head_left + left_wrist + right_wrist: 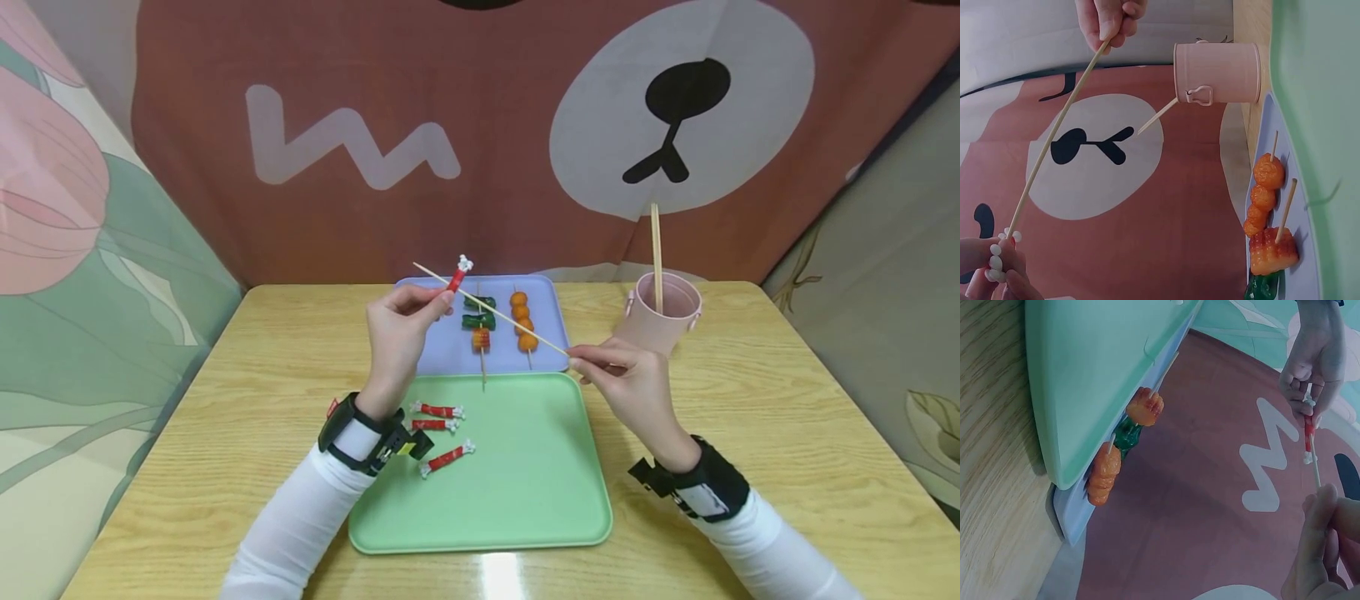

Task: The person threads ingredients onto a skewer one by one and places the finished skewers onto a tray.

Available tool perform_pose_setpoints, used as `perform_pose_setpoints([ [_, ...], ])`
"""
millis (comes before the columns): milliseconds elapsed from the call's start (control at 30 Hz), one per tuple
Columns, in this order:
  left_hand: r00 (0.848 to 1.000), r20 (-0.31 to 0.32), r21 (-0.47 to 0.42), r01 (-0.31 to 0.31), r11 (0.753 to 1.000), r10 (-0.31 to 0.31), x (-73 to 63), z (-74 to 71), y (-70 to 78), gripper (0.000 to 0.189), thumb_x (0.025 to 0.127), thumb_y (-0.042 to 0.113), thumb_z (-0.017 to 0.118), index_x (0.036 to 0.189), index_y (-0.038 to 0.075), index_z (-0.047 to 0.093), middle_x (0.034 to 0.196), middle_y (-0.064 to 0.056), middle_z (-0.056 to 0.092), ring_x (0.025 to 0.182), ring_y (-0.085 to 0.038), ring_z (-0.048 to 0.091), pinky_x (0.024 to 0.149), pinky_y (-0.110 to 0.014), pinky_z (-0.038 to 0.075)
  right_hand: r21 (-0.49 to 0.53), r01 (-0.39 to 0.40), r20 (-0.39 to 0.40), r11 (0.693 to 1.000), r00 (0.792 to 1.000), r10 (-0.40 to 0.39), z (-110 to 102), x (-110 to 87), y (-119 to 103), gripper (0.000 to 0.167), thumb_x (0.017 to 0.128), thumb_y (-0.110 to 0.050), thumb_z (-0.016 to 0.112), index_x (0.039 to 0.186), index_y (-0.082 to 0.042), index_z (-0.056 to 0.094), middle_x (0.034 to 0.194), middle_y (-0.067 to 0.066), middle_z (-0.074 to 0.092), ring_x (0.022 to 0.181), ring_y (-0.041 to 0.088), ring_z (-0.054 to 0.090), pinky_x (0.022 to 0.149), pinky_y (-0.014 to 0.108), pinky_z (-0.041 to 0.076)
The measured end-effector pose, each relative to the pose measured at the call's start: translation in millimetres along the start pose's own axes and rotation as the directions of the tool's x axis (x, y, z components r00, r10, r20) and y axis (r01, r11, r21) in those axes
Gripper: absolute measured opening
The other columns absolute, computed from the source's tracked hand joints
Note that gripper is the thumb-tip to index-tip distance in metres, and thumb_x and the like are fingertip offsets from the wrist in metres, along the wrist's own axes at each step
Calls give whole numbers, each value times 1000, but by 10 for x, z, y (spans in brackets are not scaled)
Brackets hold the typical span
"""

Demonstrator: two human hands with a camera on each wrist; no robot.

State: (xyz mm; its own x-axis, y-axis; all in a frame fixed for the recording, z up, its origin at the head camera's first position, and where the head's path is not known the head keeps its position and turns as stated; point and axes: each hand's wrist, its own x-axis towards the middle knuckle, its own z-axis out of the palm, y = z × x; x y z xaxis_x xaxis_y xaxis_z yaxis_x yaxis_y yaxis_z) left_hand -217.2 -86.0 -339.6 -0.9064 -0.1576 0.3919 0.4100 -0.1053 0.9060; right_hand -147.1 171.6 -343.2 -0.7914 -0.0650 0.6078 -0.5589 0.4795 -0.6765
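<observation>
My left hand (401, 333) pinches a small red toy meat piece (457, 277) with white knobbed bone ends, tilted up above the back tray. Between the fingertips of my right hand (626, 375) is one end of a thin wooden skewer (510, 318). The skewer slants up to the left and crosses the red piece, its pointed tip showing past it in the head view. In the left wrist view, the far end of the skewer (1054, 128) meets the piece at the left fingers. Three more such red pieces (447, 458) lie at the left of a green tray (525, 475).
Behind the green tray sits a lavender tray (438, 362). It bears a skewer of green peppers and a corn chunk (481, 339), and another of orange balls (519, 311). A pink bucket (652, 327) with upright skewers (657, 250) stands at the back right, before a curtain (510, 208).
</observation>
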Motion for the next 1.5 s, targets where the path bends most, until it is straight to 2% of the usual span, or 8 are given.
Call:
perform_pose_setpoints([
  [233, 997, 43, 21, 66, 998, -67, -54, 62, -8, 22, 78, 12, 77, 87, -7, 70, 72, 4, 69, 66, -13, 64, 63, -24, 52, 57, -14, 7, 998, 1000, 14, 62, -46, 246, 14, 74, 7, 74, 87, 2, 75, 73, 11, 69, 59, 12, 64, 55, 17, 53],
  [533, 994, 55, 41, 94, 995, -96, -97, 121, -28, 21, 78, 13, 78, 87, -5, 71, 72, 2, 69, 67, -14, 65, 62, -23, 51, 60, 9, 10, 998, 1000, -10, 50, -24, 28, 13, 73, 13, 72, 85, 10, 72, 70, 17, 67, 56, 17, 63, 53, 17, 52],
  [733, 985, 112, 77, 120, 990, -129, -147, 192, -57, 23, 79, 17, 78, 88, -3, 72, 80, -5, 72, 72, -14, 68, 65, -23, 53, 83, 11, 16, 996, 1000, -12, 110, -34, 201, 14, 74, 7, 75, 87, 3, 75, 69, 11, 67, 55, 12, 62, 52, 17, 51],
  [833, 987, 102, 70, 118, 991, -125, -156, 202, -59, 22, 78, 16, 78, 88, -3, 72, 82, -10, 72, 72, -15, 68, 66, -24, 53, 80, 15, 18, 997, 1000, -16, 115, -42, 264, 14, 75, 2, 76, 89, 0, 76, 70, 8, 68, 56, 9, 62, 52, 17, 51],
  [967, 988, 95, 70, 119, 990, -126, -166, 206, -58, 21, 78, 16, 78, 87, -2, 72, 81, -8, 72, 71, -15, 69, 66, -23, 54, 77, 21, 16, 997, 1000, -22, 112, -44, 280, 13, 76, 0, 76, 89, -1, 76, 70, 5, 68, 56, 7, 62, 51, 17, 51],
  [1067, 986, 99, 52, 129, 990, -133, -177, 226, -70, 20, 77, 13, 78, 86, -4, 72, 80, -6, 73, 70, -16, 69, 63, -23, 54, 86, 24, 6, 996, 1000, -25, 122, -42, 267, 13, 75, 0, 76, 88, -2, 76, 70, 5, 68, 55, 8, 62, 50, 17, 50],
  [1200, 979, 147, 28, 141, 990, -144, -208, 279, -90, 18, 78, 8, 77, 86, -7, 71, 81, -9, 73, 67, -16, 69, 62, -26, 56, 102, 30, 0, 994, 1000, -30, 152, -31, 210, 14, 74, 3, 76, 87, 0, 76, 70, 8, 68, 56, 10, 63, 51, 17, 50],
  [1500, 975, 172, 36, 139, 990, -143, -262, 311, -89, 14, 78, 8, 77, 82, -3, 71, 81, -12, 73, 66, -17, 69, 65, -31, 57, 76, 32, -13, 997, 999, -31, 132, 8, -123, 12, 72, 14, 73, 83, 11, 72, 67, 17, 66, 54, 20, 62, 52, 16, 50],
])
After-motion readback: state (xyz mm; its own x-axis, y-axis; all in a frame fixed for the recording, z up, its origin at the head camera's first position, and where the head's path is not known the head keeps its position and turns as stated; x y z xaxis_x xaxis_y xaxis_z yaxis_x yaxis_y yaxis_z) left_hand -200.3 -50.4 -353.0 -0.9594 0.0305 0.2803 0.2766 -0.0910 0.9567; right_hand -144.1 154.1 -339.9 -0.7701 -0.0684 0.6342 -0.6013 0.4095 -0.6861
